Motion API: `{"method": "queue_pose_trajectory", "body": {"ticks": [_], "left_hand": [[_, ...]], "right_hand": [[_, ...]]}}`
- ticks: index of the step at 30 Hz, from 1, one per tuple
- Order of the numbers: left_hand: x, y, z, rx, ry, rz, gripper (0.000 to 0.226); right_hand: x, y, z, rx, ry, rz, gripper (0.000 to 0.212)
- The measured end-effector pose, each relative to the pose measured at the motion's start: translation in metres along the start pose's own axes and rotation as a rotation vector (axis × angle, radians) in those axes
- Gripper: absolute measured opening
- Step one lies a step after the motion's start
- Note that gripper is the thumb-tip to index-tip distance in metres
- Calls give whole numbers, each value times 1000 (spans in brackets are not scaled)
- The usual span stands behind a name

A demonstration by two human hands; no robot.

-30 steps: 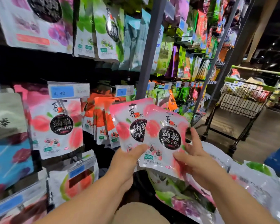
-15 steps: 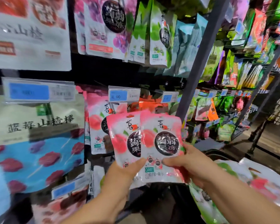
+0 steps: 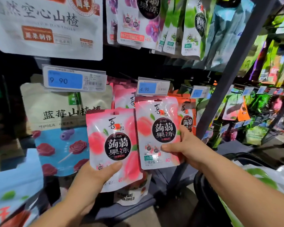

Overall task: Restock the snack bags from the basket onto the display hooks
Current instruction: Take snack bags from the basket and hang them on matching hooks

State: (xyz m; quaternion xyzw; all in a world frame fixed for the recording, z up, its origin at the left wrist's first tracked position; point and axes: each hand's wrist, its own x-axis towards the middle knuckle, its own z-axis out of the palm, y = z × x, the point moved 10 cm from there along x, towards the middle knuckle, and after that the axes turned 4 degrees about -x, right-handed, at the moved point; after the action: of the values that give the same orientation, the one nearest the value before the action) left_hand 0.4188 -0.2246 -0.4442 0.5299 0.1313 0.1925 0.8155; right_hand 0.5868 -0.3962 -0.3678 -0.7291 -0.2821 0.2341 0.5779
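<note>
My left hand (image 3: 95,177) pinches the bottom of one pink peach jelly bag (image 3: 111,145), held lower and to the left. A second, identical pink bag (image 3: 157,131) is gripped at its lower right side by my right hand (image 3: 184,149) and raised in front of the display. Its top hole sits just under the 4.90 price tag (image 3: 152,87), where more pink bags (image 3: 123,97) hang on a hook. The black basket (image 3: 203,185) with more snack bags (image 3: 261,176) is at the lower right.
A large blue-and-beige bag (image 3: 62,128) hangs left under a 9.90 tag (image 3: 72,80). Orange bags (image 3: 188,118) hang right of the pink ones. A grey upright post (image 3: 225,82) stands beside my right hand. White, purple and green bags (image 3: 187,27) hang above.
The two bags were overlapped in front of me; now they are apart, the right one raised toward the 4.90 hook. The view has moved closer to the display and leftward.
</note>
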Motion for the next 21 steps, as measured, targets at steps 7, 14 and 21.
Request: {"method": "queue_pose_trajectory", "body": {"ticks": [7, 14, 21], "left_hand": [[-11, 3, -37, 89, 57, 39, 49], [-13, 13, -46, 85, 60, 69, 67], [-13, 16, -49, 82, 40, 83, 59]], "right_hand": [[15, 5, 14, 33, -27, -24, 70], [31, 5, 18, 59, -11, -42, 83], [42, 8, 17, -15, -11, -28, 84]]}}
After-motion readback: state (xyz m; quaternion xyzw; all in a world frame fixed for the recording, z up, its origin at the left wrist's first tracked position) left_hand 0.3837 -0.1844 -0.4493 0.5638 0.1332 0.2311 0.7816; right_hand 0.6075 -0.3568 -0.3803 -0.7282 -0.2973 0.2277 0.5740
